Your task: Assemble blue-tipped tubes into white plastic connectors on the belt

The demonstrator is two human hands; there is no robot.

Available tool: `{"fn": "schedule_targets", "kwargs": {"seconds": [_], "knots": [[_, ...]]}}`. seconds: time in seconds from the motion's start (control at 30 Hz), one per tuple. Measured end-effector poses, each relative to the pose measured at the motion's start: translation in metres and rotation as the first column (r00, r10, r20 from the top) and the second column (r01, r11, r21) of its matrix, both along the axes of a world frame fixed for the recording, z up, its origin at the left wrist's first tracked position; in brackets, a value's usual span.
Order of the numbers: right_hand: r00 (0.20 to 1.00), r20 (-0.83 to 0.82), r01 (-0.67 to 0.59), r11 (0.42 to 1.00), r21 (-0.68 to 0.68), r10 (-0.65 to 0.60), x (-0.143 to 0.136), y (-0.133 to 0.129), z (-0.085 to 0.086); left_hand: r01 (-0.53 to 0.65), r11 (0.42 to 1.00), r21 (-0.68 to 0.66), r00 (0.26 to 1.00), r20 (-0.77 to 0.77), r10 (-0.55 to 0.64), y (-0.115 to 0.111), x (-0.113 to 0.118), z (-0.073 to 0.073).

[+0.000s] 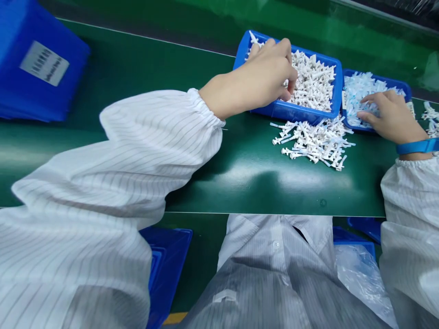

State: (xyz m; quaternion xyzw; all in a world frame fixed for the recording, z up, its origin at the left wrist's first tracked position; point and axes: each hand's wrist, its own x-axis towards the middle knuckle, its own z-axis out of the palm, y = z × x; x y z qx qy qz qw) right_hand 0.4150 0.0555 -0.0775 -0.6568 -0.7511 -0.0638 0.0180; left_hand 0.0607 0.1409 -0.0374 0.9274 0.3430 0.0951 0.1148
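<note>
A blue bin (338,87) full of small white plastic parts (313,80) stands at the back of the green table. My left hand (270,71) reaches into it, fingers curled down among the parts; whatever they grip is hidden. To its right, a smaller blue bin (377,74) holds pale blue and clear pieces (355,91). Over these pieces is my right hand (394,114), thumb and index finger apart, nothing visible between them. In front of the bins lies a loose pile of white parts with pale blue tubes (318,141).
Stacked blue bins with a label (44,64) stand at the far left. More white parts (432,119) lie at the right edge. Below the table's front edge are a blue bin (171,269) and a clear plastic bag (363,274) over another bin.
</note>
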Motion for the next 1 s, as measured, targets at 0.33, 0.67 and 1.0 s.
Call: {"fn": "schedule_targets", "kwargs": {"seconds": [0.33,0.67,1.0], "knots": [[0.998,-0.030,-0.048,0.996,0.069,0.050,0.000,0.001,-0.003,0.169,0.985,0.038,0.985,0.033,-0.170,0.009,-0.002,-0.004],[0.991,-0.108,0.107,0.951,0.292,-0.078,-0.002,0.002,-0.005,0.070,0.997,0.030,0.986,0.147,-0.074,-0.001,-0.003,0.005],[0.930,-0.357,0.246,0.875,0.417,-0.091,-0.016,-0.004,0.003,0.009,0.999,0.039,0.951,0.309,-0.020,-0.010,0.000,0.004]]}}
